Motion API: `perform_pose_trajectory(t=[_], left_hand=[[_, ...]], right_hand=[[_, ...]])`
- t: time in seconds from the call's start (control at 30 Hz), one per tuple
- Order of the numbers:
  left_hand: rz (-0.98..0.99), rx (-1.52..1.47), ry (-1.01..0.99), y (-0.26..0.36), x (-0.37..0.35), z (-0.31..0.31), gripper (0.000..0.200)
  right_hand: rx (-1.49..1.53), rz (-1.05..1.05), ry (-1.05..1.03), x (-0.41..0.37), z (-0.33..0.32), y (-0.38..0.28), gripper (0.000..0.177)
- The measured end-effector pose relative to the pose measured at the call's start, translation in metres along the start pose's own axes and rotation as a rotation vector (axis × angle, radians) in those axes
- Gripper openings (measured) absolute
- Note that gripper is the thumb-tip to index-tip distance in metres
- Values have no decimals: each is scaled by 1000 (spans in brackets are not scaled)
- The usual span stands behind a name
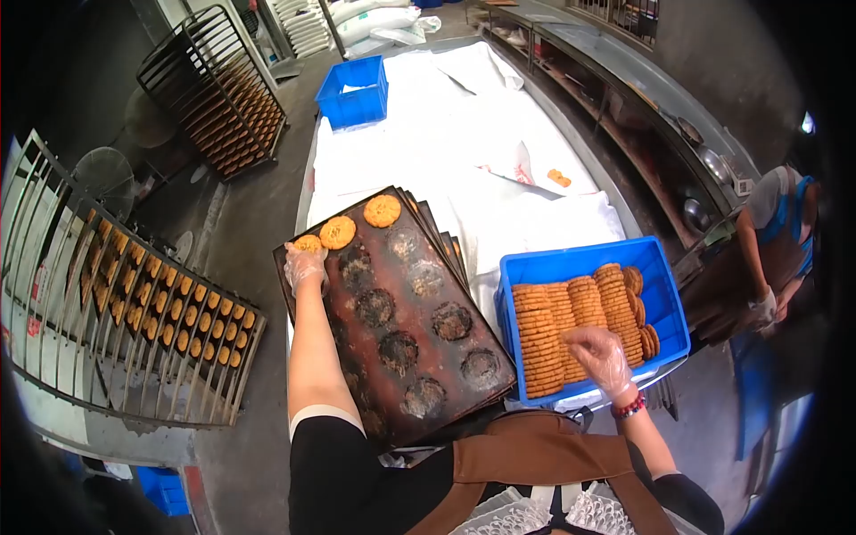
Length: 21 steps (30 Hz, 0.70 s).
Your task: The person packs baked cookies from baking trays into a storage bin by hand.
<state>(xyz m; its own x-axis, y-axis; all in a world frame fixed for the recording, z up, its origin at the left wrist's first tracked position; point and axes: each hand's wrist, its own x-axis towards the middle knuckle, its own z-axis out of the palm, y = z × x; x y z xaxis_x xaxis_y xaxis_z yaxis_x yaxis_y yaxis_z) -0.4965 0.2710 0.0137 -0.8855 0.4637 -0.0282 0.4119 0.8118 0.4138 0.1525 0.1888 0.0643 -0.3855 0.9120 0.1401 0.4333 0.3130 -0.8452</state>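
My left hand (306, 267), in a clear plastic glove, is closed on a round cookie (308, 243) at the upper left corner of a dark baking tray (419, 312). Two more cookies (338, 233) lie beside it along the tray's top edge. Dark round marks cover the rest of the tray, which rests on a stack of trays. To the right, my right hand (603, 359), also gloved, hovers over a blue crate (669, 294) with its fingers bent together; whatever is between them cannot be made out. Rows of stacked cookies (538, 334) stand on edge in the crate.
White sheeting (419, 134) covers the long table, with a blue bin (354, 92) at its far end and a broken cookie (559, 178) at right. Racks of cookie trays (169, 312) stand at left. A co-worker (771, 241) is at the right edge, beside a metal counter.
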Motion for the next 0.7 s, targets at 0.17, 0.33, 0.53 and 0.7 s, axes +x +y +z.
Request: perform_pose_trajectory(t=[0.17, 0.33, 0.53, 0.7], left_hand=[[-148, 159, -134, 28, -7, -48, 127], [-44, -253, -255, 1, 8, -58, 73], [62, -991, -389, 5, 55, 12, 60], [138, -696, -507, 38, 82, 66, 73]], right_hand=[[-79, -32, 30, -5, 5, 8, 18], [-215, -111, 59, -4, -2, 7, 19], [-176, -12, 44, 0, -2, 6, 19], [-243, -168, 37, 5, -1, -7, 19]])
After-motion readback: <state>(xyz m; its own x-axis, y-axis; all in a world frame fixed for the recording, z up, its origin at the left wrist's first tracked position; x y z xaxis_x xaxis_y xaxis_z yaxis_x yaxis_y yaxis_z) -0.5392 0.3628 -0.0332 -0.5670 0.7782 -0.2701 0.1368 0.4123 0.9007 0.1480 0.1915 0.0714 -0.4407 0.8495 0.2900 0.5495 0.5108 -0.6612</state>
